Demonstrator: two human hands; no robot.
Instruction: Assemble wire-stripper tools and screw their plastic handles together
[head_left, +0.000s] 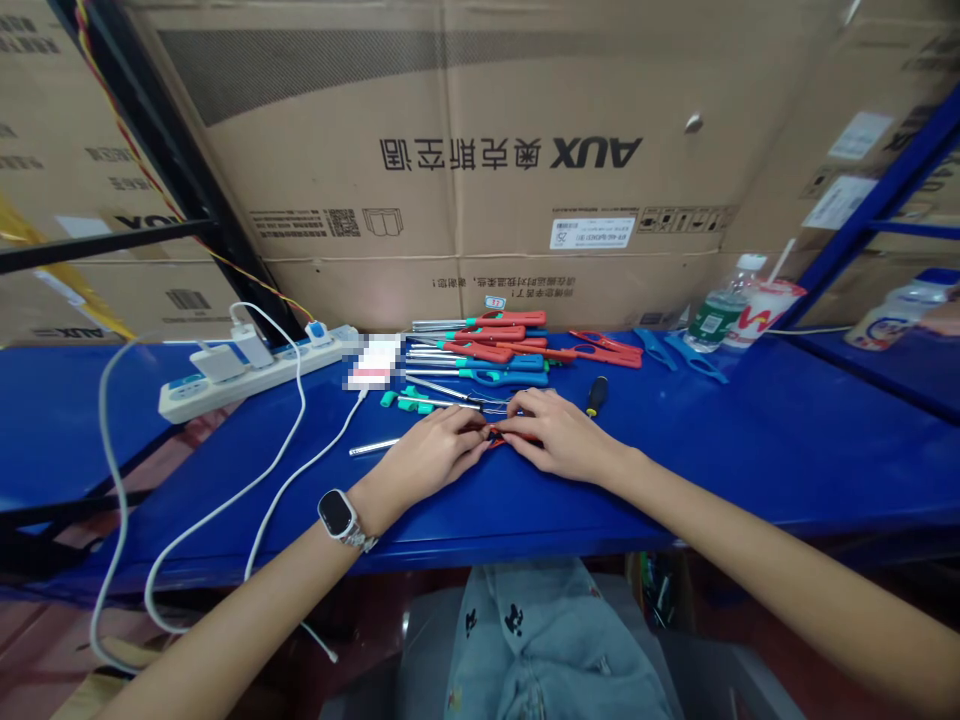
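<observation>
My left hand (442,445) and my right hand (559,435) meet over the blue table, fingertips pinched on a red lighter handle (496,441). Most of that handle is covered by my fingers. A metal tube (373,447) sticks out to the left of my left hand; whether it joins the handle I cannot tell. Just beyond my fingers lie loose metal rods (439,388) and thin wires. Small green plastic pieces (411,400) rest left of them. A screwdriver (597,395) with a black and yellow handle lies beyond my right hand.
Red and blue stick lighters (480,350) are piled at the back. Red handle shells (607,348) and blue shells (694,358) lie right of them. A bottle (718,310), a cup (761,312), a power strip (262,375), a phone-like blurred object (375,360) and white cables (300,470) surround the area.
</observation>
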